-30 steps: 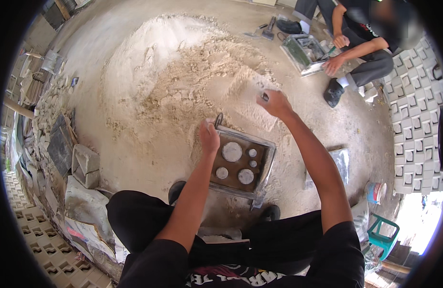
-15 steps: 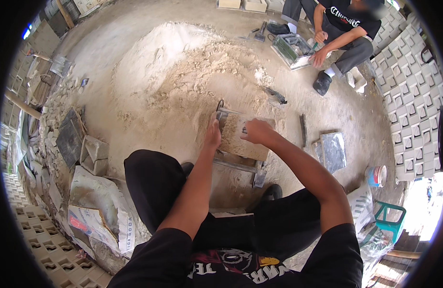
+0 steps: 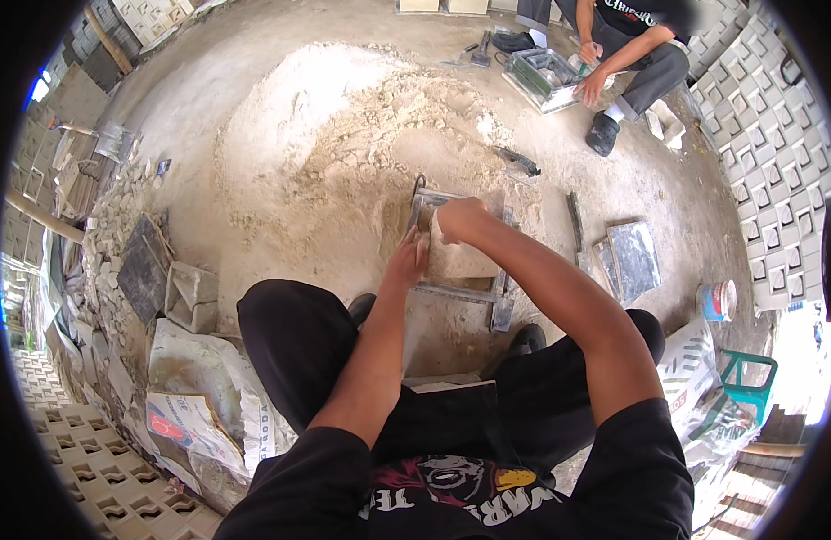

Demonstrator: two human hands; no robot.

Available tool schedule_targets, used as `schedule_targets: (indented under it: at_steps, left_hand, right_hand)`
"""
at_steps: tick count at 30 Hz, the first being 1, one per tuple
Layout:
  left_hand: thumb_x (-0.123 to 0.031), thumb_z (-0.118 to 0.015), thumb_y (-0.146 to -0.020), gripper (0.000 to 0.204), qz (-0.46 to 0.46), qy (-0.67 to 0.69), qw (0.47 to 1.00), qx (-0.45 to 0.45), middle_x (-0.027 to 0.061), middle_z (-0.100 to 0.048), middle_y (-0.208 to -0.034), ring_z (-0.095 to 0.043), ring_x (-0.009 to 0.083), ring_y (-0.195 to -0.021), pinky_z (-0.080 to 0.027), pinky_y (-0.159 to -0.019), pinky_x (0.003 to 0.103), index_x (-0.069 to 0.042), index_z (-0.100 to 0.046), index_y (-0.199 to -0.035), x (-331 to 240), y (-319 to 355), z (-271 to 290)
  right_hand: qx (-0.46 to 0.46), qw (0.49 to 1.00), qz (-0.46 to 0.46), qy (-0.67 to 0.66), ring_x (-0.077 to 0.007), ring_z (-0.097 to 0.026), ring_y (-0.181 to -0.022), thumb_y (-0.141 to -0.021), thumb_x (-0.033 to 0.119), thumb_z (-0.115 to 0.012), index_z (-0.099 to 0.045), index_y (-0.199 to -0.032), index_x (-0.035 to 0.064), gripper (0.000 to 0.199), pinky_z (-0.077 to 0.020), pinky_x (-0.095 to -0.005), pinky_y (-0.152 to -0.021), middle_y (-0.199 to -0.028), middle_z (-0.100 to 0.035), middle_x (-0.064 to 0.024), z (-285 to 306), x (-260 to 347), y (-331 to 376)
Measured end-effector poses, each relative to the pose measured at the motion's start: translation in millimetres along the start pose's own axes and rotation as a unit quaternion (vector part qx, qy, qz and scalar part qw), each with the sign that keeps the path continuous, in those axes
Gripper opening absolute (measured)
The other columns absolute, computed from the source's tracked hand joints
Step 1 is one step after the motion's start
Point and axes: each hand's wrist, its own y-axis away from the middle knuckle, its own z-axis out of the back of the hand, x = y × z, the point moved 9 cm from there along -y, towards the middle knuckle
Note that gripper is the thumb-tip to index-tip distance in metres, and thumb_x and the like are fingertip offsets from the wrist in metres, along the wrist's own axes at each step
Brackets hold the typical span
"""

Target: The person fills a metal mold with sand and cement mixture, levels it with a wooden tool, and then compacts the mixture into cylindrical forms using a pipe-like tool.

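A rectangular metal mould frame [image 3: 451, 293] rests on the dusty floor between my feet, with a tan, powder-covered flat surface [image 3: 465, 259] inside it. My right hand [image 3: 460, 220] is a closed fist over the upper left part of that surface. What it grips, if anything, is hidden beneath the fist. Along the mould's left side lies my left hand [image 3: 409, 259], its fingers extended against the edge and nothing visible in them. A metal loop handle [image 3: 420, 184] sticks up at the far left corner.
A large powder heap [image 3: 307, 117] spreads beyond the mould. A co-worker's hands [image 3: 592, 76] work at another mould [image 3: 543, 79] at the far right. Dark plates [image 3: 633, 259] and a small bucket [image 3: 717, 301] lie right; a concrete block [image 3: 192, 297] and torn sack [image 3: 199, 378] lie left.
My right fist has moved left and away from me across the tan surface, closer to my left hand. My left hand sits slightly lower along the mould's side. The view has shifted a little.
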Motion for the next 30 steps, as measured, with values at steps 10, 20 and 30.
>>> schedule_targets:
  at_steps: [10,20,30]
  left_hand:
    - [-0.038,-0.027,-0.101,0.051,0.075,0.022,0.987,-0.142,0.0282,-0.057,-0.110,-0.050,0.0439,-0.111,-0.042,-0.093,0.050,0.001,-0.056,-0.114,-5,-17,40]
    - [-0.044,-0.027,-0.100,0.064,0.171,-0.014,0.982,-0.077,0.0192,-0.031,-0.151,-0.032,0.0362,-0.137,-0.027,-0.113,0.044,-0.003,-0.021,-0.149,22,-55,-3]
    - [-0.042,-0.031,-0.100,0.061,0.288,-0.091,0.948,-0.100,0.0216,-0.034,-0.148,-0.028,0.0333,-0.141,-0.017,-0.116,0.052,-0.001,-0.031,-0.145,57,-151,10]
  right_hand:
    - [-0.078,0.987,-0.102,-0.096,-0.0309,-0.067,-0.100,-0.082,0.029,-0.063,-0.070,-0.105,0.0041,0.035,-0.0545,-0.0421,-0.081,-0.102,-0.069,-0.0185,-4,-91,-2]
    - [-0.199,0.942,-0.201,-0.180,-0.0365,-0.066,-0.097,-0.084,0.039,-0.059,-0.068,-0.102,0.0013,0.043,-0.0519,-0.0466,-0.085,-0.106,-0.067,-0.0217,-30,-216,-43]
    - [-0.118,0.980,-0.123,-0.102,-0.0342,-0.065,-0.099,-0.081,0.044,-0.064,-0.067,-0.104,0.0050,0.046,-0.0518,-0.0468,-0.084,-0.105,-0.067,-0.0191,-16,-221,-193]
